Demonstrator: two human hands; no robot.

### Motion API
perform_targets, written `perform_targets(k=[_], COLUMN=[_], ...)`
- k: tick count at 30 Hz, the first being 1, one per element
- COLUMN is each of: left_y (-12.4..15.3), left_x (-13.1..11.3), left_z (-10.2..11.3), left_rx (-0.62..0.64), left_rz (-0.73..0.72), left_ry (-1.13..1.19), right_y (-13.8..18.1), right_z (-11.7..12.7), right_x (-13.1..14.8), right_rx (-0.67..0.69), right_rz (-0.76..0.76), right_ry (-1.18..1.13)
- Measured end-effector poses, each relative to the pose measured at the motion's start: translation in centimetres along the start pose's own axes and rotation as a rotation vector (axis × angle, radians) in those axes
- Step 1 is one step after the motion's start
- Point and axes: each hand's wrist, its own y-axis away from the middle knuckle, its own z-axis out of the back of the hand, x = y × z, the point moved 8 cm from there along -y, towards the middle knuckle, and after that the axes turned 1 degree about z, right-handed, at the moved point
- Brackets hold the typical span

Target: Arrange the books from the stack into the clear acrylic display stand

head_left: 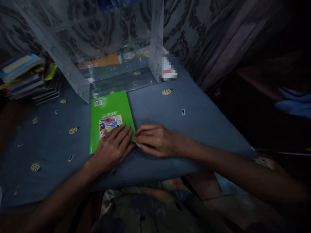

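A bright green book (109,105) with a barcode and a colourful cover picture lies flat on the table, upside down to me. My left hand (113,145) rests flat over its lower part, fingers stretched out and covering some of the picture. At the book's lower right corner is my right hand (153,139), its thumb and fingertips pinched together against the edge. Whether a book corner or something else sits between those fingertips is hidden.
A clear plastic box (155,58) stands behind the book. To the left is a stack of books (24,77). A white packet (168,69) lies by the box's right side. The blue tablecloth (194,129) has pineapple prints; a patterned curtain (184,29) hangs behind.
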Motion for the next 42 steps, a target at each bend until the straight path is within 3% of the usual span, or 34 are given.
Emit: perform_targets(k=[4, 11, 20, 25, 29, 37, 42], left_y=[0.2, 0.5, 1.2, 1.0, 0.6, -1.8, -4.0], left_x=[-0.1, 0.4, 1.9, 3.0, 3.9, 7.6, 10.9], left_z=[-0.2, -0.8, -2.5, -2.0, -2.6, -5.0, -6.5], left_rx=[0.004, 0.036, 0.24, 0.273, 0.296, 0.344, 0.289], left_rz=[-0.003, 0.07, 0.171, 0.176, 0.212, 0.255, 0.285], left_ry=[-0.016, 0.044, 0.332, 0.411, 0.401, 0.366, 0.307], right_y=[0.8, 1.1, 1.3, 1.3, 1.3, 1.3, 1.3], right_z=[-0.5, -1.2, -1.3, -1.2, -1.5, -1.5, -1.6], right_x=[1.5, 1.9, 1.8, 1.7, 1.4, 1.5, 1.4], right_rx=[0.003, -0.011, -0.072, -0.088, -0.023, 0.02, 0.024], right_rz=[-0.019, -0.058, -0.061, -0.053, -0.063, -0.084, -0.099], right_ry=[0.229, 0.3, 0.261, 0.214, 0.197, 0.207, 0.174])
